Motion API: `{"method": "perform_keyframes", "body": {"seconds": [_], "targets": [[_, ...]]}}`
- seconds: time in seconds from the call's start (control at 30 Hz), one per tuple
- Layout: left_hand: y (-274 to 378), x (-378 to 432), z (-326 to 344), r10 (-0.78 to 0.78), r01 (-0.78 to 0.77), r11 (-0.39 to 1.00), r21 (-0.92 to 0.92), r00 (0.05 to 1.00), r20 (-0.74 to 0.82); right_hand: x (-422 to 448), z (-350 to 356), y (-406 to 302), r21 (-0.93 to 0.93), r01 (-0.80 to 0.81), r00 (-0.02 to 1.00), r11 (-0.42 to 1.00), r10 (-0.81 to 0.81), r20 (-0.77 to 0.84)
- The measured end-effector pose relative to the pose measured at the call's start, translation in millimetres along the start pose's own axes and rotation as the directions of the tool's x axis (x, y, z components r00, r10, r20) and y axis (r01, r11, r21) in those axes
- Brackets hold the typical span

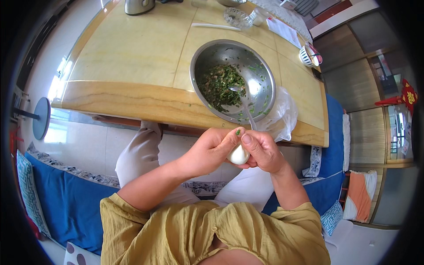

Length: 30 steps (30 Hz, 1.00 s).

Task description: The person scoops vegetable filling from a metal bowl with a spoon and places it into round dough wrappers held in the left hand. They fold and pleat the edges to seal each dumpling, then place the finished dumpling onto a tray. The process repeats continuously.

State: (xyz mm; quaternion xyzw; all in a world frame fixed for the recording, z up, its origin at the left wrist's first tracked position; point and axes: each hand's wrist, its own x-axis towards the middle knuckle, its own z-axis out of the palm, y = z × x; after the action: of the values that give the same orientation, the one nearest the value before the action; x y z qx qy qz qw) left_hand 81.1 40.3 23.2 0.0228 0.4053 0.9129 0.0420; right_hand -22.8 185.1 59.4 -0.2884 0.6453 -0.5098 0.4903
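Between both hands, above my lap and just off the table's front edge, is a smooth white piece of dough (239,155) with a rounded underside. My left hand (212,147) presses it from one side, and its thumb carries a scrap of green leaf (238,132). From the other side my right hand (265,150) pinches the top edge, thumb and fingers meeting the left thumb. Fingers hide much of the dough. Beyond the hands stands a steel mixing bowl (265,66), with chopped green filling (220,84) heaped inside. A metal spoon (245,107) rests in the bowl, handle over the near rim.
A clear plastic bag (286,114) lies right of the bowl on the wooden table (132,56). Farther back are a glass ashtray (237,17), a white strip (216,26), paper (284,32) and a metal kettle (139,7). A patterned bowl (307,58) stands near the right edge.
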Motion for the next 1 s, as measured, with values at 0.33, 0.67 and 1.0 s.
{"method": "perform_keyframes", "body": {"seconds": [0.33, 0.67, 1.0], "targets": [[5, 1, -1, -0.036, 0.038, 0.998, 0.054, 0.998, -0.043, 0, 2, -2, -0.001, 0.010, 1.000, 1.000, -0.010, -0.006], [2, 2, -1, -0.113, 0.113, 0.994, -0.014, 0.993, -0.029, 2, 1, -8, -0.007, -0.121, 0.992, 0.993, 0.121, 0.037], [-1, 7, -8, 0.027, -0.001, 0.992, 0.126, 0.978, -0.209, 0, -9, 14, 0.327, 0.243, 0.943, 0.913, -0.144, -0.299]]}}
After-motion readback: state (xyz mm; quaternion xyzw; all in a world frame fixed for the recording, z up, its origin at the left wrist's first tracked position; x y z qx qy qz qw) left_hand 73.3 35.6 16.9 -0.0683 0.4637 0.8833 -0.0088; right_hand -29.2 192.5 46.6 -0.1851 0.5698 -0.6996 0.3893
